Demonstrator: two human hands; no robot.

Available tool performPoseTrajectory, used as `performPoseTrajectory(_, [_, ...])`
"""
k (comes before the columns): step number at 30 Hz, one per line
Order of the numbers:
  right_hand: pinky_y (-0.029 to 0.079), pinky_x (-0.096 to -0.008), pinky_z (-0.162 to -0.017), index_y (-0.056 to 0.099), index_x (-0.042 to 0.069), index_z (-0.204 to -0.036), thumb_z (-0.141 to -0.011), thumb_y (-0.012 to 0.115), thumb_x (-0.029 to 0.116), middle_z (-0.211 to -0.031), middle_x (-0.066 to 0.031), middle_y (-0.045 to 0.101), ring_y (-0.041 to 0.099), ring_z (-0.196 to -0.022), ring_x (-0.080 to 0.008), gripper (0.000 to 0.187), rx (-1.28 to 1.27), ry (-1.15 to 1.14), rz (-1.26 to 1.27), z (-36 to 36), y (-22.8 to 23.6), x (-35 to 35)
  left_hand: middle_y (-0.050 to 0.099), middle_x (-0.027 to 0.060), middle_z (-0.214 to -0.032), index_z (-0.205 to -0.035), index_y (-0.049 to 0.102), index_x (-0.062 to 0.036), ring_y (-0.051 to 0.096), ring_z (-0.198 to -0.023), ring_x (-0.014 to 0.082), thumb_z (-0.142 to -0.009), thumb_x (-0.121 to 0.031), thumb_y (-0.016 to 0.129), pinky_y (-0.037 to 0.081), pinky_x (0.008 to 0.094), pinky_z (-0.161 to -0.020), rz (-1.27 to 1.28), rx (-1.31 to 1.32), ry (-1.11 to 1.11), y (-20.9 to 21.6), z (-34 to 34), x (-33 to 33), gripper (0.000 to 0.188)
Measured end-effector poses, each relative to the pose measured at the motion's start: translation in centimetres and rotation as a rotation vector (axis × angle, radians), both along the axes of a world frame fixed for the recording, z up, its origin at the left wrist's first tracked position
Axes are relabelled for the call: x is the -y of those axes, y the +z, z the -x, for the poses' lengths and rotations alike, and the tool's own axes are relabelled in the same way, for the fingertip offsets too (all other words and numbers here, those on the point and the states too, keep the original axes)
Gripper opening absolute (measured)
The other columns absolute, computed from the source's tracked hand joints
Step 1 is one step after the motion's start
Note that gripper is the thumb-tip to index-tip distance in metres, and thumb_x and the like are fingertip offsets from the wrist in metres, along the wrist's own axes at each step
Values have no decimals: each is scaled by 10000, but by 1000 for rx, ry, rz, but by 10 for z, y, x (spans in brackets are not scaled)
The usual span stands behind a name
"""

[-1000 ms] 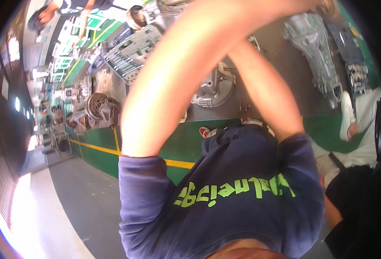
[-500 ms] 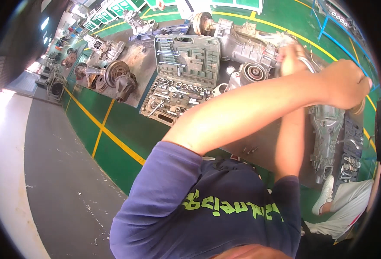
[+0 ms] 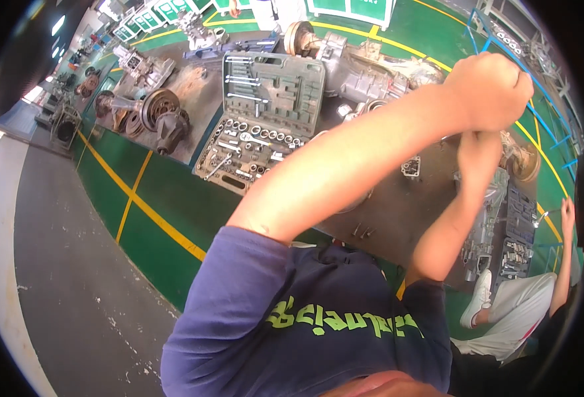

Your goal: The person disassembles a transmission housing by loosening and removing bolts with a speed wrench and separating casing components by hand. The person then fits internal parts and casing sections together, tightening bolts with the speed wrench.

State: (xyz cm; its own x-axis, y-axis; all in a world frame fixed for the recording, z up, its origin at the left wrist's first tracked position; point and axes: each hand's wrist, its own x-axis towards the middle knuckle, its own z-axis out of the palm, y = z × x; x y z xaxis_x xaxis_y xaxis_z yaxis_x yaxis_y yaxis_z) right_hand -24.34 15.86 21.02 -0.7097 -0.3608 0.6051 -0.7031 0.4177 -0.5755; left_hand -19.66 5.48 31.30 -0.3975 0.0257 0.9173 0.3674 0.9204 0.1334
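My left arm stretches across to the upper right, and my left hand (image 3: 490, 92) is curled into a fist. Anything inside it is hidden. My right hand (image 3: 483, 147) comes up just below it, close to or touching it; its fingers are out of sight behind the left hand. Beyond the left forearm lies a grey metal gearbox (image 3: 355, 74) on the dark work table (image 3: 404, 215). Below my right forearm, a long metal gearbox housing (image 3: 481, 233) rests at the table's right end. Two small bolts (image 3: 363, 231) lie near the front edge.
An open socket set case (image 3: 229, 165) stands left of the left forearm. Rusty axle parts (image 3: 159, 112) sit farther left. At right are a blue tool case (image 3: 518, 215) and a nearby person in pale trousers (image 3: 514, 308), one hand (image 3: 567, 212) raised. Blue railing (image 3: 504, 53) runs beyond.
My view has shifted, so the table contents sit slightly left. My right hand has drawn away from the far gearbox and moved right, up to the left fist. The nearby person's raised hand has come into view.
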Motion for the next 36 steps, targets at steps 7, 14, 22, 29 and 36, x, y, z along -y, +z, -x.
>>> performPoseTrajectory(7, [486, -283, -776, 550, 29, -1320, -1004, 597, 135, -1062, -27, 619, 581, -945, -82, 336, 551, 282, 597, -56, 15, 53, 679, 236, -822, -739, 637, 6, 661, -785, 437, -936, -236, 427, 542, 524, -760, -208, 308, -110, 10, 1, -43, 376])
performPoseTrajectory(14, [338, -191, -463, 594, 15, -1181, -1021, 568, 254, -790, 3, 557, 458, -534, -48, 289, 868, 654, 358, -61, -13, -57, 700, 242, -866, -730, 695, -10, 679, -862, 436, -938, -311, 430, 541, 499, -844, -296, 358, 98, 32, -22, -1, 451])
performPoseTrajectory(22, [501, -347, -855, 594, -69, -1168, -937, 624, 116, -1052, -146, 686, 625, -976, -259, 297, 89, 301, 431, -13, -33, 35, 692, 265, -912, -765, 688, 27, 674, -908, 442, -944, -317, 388, 537, 492, -873, -454, 402, -4, 23, -6, -26, 490])
performPoseTrajectory(29, [475, -320, -938, 547, -31, -1278, -932, 674, 149, -1232, -153, 609, 584, -1107, -158, 410, 704, 817, 70, -92, -10, -27, 699, 238, -857, -761, 695, 7, 682, -885, 415, -947, -321, 404, 538, 491, -854, -397, 340, 47, 17, -16, -6, 477])
performPoseTrajectory(36, [409, -369, -1079, 391, -66, -1408, -949, 669, 219, -1361, -157, 512, 510, -1237, -236, 607, 639, 572, 368, -64, 9, 40, 706, 227, -859, -797, 699, 15, 683, -870, 429, -945, -317, 396, 543, 487, -866, -359, 361, 26, 15, -10, 4, 474])
